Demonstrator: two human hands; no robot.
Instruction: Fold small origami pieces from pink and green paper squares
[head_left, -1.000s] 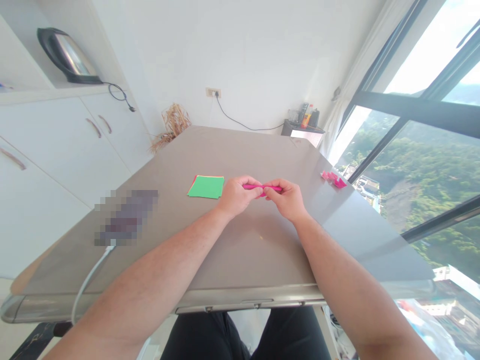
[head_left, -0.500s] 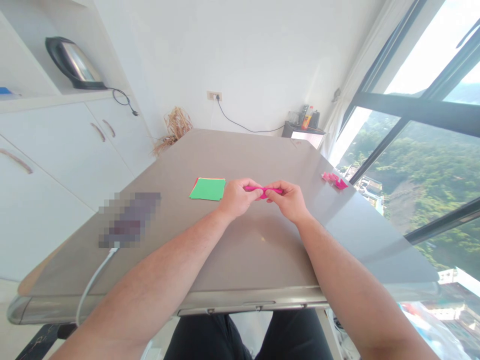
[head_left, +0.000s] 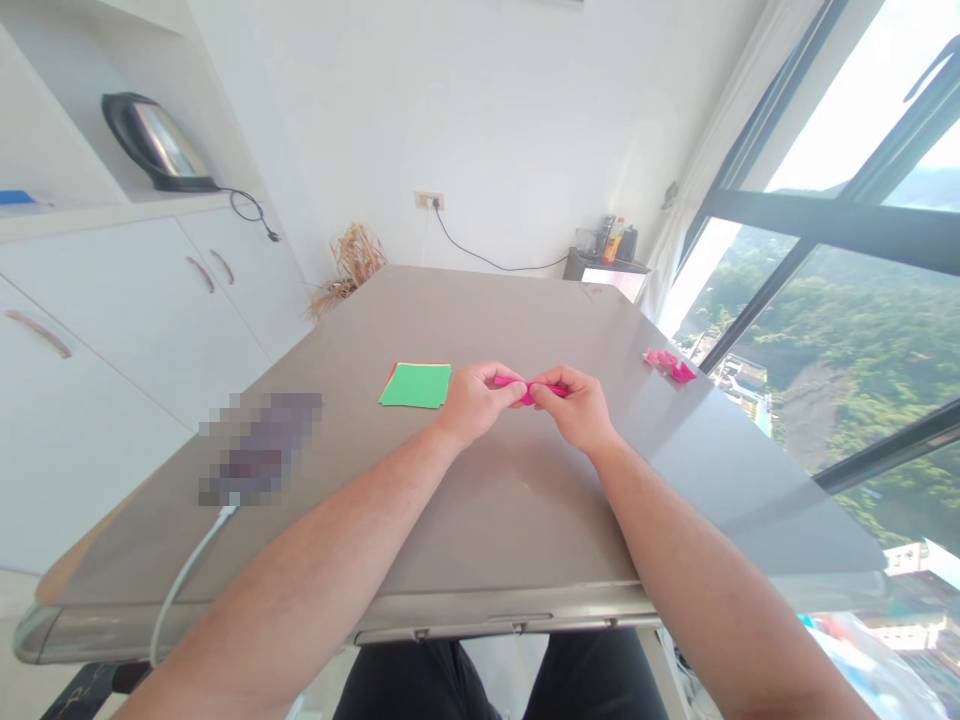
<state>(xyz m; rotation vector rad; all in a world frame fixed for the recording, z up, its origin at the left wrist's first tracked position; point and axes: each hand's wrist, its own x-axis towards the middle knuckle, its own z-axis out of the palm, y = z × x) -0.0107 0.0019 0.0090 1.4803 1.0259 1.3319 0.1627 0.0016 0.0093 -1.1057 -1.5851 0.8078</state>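
Observation:
Between my two hands is a narrow piece of folded pink paper [head_left: 529,392], held over the middle of the table. My left hand [head_left: 480,398] pinches its left part between thumb and fingers. The right part is gripped the same way by my right hand [head_left: 576,402], the thumbs close together near the centre. Fingers cover much of the paper, so its full shape is hidden. Just left of my left hand lies a stack of coloured paper [head_left: 416,385], green on top, with red and pale edges showing beneath.
Several small folded pink paper pieces [head_left: 670,366] lie near the table's right edge. A blurred-out device [head_left: 262,445] with a white cable [head_left: 187,570] rests at the left of the grey table [head_left: 480,320]. Dried stalks [head_left: 356,262] stand beyond the far left corner; a window is on the right.
The pink paper has tilted slightly between my fingers, and my thumbs have shifted a little along it. My view has moved slightly; the other things stay put.

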